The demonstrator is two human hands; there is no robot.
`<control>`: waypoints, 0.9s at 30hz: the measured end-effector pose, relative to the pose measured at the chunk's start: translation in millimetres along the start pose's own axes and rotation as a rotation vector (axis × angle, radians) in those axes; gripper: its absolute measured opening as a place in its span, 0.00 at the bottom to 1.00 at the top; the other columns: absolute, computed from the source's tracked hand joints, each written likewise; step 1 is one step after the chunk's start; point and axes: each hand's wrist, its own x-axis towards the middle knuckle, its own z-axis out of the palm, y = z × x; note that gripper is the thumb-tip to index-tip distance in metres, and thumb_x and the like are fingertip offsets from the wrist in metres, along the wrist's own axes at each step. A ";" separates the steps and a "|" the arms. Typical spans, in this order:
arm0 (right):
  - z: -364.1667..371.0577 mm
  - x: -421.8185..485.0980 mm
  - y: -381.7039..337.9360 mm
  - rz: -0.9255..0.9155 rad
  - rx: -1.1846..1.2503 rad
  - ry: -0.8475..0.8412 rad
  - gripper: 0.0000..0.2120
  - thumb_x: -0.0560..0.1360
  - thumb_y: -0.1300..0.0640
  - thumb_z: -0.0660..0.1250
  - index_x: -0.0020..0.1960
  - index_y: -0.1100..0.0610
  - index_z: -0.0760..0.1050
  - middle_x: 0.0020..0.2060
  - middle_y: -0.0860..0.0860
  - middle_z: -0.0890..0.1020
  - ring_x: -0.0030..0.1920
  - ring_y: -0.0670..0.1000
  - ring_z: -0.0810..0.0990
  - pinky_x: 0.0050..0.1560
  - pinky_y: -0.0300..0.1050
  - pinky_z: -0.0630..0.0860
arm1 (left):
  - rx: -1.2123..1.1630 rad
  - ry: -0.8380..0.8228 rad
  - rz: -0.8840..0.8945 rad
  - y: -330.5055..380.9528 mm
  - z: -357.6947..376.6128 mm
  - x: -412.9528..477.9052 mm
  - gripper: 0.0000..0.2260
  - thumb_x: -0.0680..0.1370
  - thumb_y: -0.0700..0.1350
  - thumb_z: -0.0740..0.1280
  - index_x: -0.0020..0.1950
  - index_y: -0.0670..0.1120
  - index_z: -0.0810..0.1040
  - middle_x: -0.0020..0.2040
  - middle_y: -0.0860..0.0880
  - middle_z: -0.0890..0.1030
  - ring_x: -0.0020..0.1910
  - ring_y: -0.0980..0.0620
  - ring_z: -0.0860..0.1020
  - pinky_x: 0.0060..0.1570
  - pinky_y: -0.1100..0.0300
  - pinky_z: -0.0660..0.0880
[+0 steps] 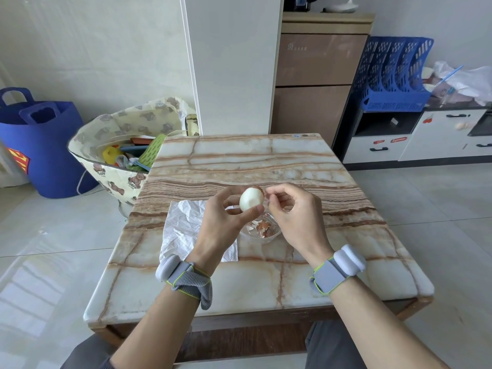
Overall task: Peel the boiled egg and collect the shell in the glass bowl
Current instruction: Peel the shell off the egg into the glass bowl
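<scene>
My left hand (226, 219) holds a boiled egg (250, 199) between thumb and fingers above the marble table (266, 161). Most of the egg shows bare white; a patch of brown shell stays on its far right end. My right hand (292, 211) is just right of the egg, its thumb and forefinger pinched together at that brown patch. Below the hands sits a small glass bowl (275, 234) with several brown shell pieces inside, partly hidden by my hands.
A white crumpled paper towel (183, 225) lies on the table left of the bowl. Left of the table stand a bear-print bag (114, 177) and a blue tub (48, 145). A brown cabinet (316, 75) stands behind.
</scene>
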 end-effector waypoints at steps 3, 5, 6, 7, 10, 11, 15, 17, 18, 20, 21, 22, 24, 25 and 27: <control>-1.6 0.2 -4.1 -0.003 0.071 -0.025 0.03 0.78 0.62 0.73 0.47 0.56 0.85 0.40 0.44 0.87 0.40 0.44 0.84 0.44 0.36 0.79 | 0.018 0.002 -0.002 -1.1 1.1 0.5 0.17 0.70 0.37 0.81 0.56 0.44 0.83 0.42 0.51 0.88 0.37 0.55 0.86 0.39 0.67 0.78; -2.3 0.2 -5.9 0.001 0.085 -0.046 0.02 0.78 0.61 0.74 0.47 0.57 0.86 0.40 0.45 0.87 0.41 0.47 0.84 0.45 0.40 0.80 | 0.028 0.000 -0.005 -1.7 1.1 0.5 0.17 0.70 0.37 0.81 0.56 0.45 0.83 0.42 0.50 0.87 0.37 0.54 0.86 0.38 0.67 0.78; -2.6 0.1 -6.2 0.001 0.085 -0.051 0.02 0.78 0.61 0.74 0.47 0.57 0.86 0.40 0.46 0.87 0.41 0.47 0.84 0.45 0.41 0.80 | 0.034 0.001 -0.005 -1.8 1.0 0.5 0.17 0.69 0.37 0.81 0.55 0.45 0.83 0.43 0.50 0.87 0.37 0.54 0.86 0.37 0.67 0.78; -2.8 0.1 -6.1 -0.003 0.081 -0.053 0.02 0.78 0.60 0.74 0.47 0.57 0.86 0.40 0.47 0.87 0.41 0.47 0.84 0.45 0.43 0.80 | 0.044 0.001 -0.004 -1.8 0.8 0.0 0.18 0.69 0.36 0.82 0.55 0.45 0.83 0.44 0.49 0.86 0.36 0.54 0.86 0.37 0.67 0.78; -2.9 0.4 -5.3 -0.038 0.041 -0.052 0.03 0.79 0.61 0.74 0.47 0.58 0.86 0.40 0.49 0.86 0.42 0.48 0.84 0.46 0.46 0.80 | 0.091 0.005 0.004 -0.5 1.3 -0.6 0.20 0.68 0.37 0.83 0.57 0.44 0.82 0.47 0.48 0.85 0.35 0.55 0.86 0.36 0.67 0.78; -2.5 0.1 -5.1 -0.058 0.025 -0.051 0.03 0.79 0.61 0.74 0.47 0.58 0.85 0.40 0.49 0.86 0.42 0.48 0.84 0.45 0.47 0.80 | 0.105 0.009 0.006 0.3 1.5 -1.0 0.21 0.68 0.37 0.83 0.58 0.44 0.82 0.47 0.47 0.85 0.35 0.55 0.86 0.36 0.66 0.78; -0.7 -1.6 -4.6 -0.138 -0.057 -0.031 0.03 0.79 0.62 0.72 0.47 0.59 0.84 0.40 0.49 0.83 0.40 0.48 0.81 0.44 0.45 0.78 | 0.150 0.020 0.024 3.4 2.6 -2.3 0.24 0.69 0.40 0.82 0.62 0.48 0.81 0.49 0.45 0.86 0.40 0.48 0.87 0.43 0.59 0.83; -0.4 -2.0 -4.0 -0.164 -0.095 -0.028 0.03 0.80 0.62 0.72 0.47 0.58 0.84 0.40 0.49 0.82 0.39 0.49 0.80 0.43 0.46 0.77 | 0.165 0.010 0.028 3.9 3.0 -3.1 0.22 0.70 0.42 0.82 0.62 0.48 0.82 0.50 0.43 0.86 0.42 0.45 0.87 0.46 0.56 0.83; -0.4 -2.0 -3.6 -0.177 -0.108 -0.027 0.04 0.80 0.62 0.71 0.47 0.58 0.83 0.40 0.49 0.82 0.39 0.49 0.80 0.43 0.46 0.77 | 0.171 0.009 0.023 4.0 3.0 -3.3 0.22 0.70 0.42 0.82 0.62 0.48 0.82 0.50 0.43 0.86 0.43 0.44 0.87 0.47 0.54 0.83; -0.1 -2.3 -3.1 -0.195 -0.131 -0.026 0.04 0.80 0.62 0.71 0.47 0.59 0.83 0.39 0.49 0.81 0.38 0.50 0.79 0.42 0.48 0.77 | 0.182 0.014 0.010 4.0 2.6 -3.5 0.22 0.70 0.43 0.82 0.62 0.48 0.82 0.50 0.43 0.86 0.43 0.44 0.87 0.48 0.52 0.83; 0.0 -2.4 -3.1 -0.200 -0.143 -0.025 0.04 0.80 0.62 0.71 0.46 0.59 0.82 0.39 0.49 0.81 0.37 0.50 0.79 0.41 0.49 0.77 | 0.186 0.018 0.006 3.7 2.5 -3.2 0.22 0.70 0.44 0.82 0.61 0.48 0.82 0.50 0.43 0.86 0.43 0.44 0.87 0.48 0.52 0.82; 0.0 -2.7 -3.2 -0.203 -0.152 -0.023 0.04 0.80 0.62 0.71 0.46 0.59 0.82 0.39 0.48 0.81 0.37 0.50 0.78 0.41 0.49 0.77 | 0.189 0.024 0.004 3.3 2.6 -3.3 0.21 0.69 0.44 0.82 0.61 0.48 0.82 0.49 0.44 0.86 0.42 0.45 0.87 0.46 0.53 0.82; 0.1 -2.4 -3.3 -0.210 -0.164 -0.016 0.04 0.80 0.62 0.71 0.45 0.58 0.82 0.39 0.48 0.80 0.36 0.50 0.78 0.40 0.48 0.76 | 0.186 0.032 0.002 3.2 2.8 -3.3 0.21 0.69 0.44 0.83 0.60 0.48 0.83 0.47 0.45 0.87 0.41 0.46 0.87 0.43 0.57 0.82; 0.2 -2.3 -3.4 -0.212 -0.168 -0.011 0.04 0.79 0.62 0.71 0.45 0.58 0.82 0.38 0.48 0.80 0.36 0.49 0.78 0.40 0.48 0.76 | 0.181 0.034 0.003 3.0 2.9 -3.5 0.21 0.69 0.44 0.83 0.59 0.48 0.83 0.46 0.46 0.87 0.40 0.47 0.87 0.42 0.58 0.82; 0.1 -2.1 -3.8 -0.214 -0.176 0.001 0.04 0.79 0.63 0.71 0.44 0.59 0.81 0.38 0.48 0.80 0.36 0.49 0.77 0.40 0.47 0.76 | 0.174 0.032 0.006 2.4 3.4 -3.9 0.20 0.68 0.45 0.83 0.58 0.49 0.83 0.44 0.47 0.87 0.39 0.48 0.87 0.41 0.60 0.82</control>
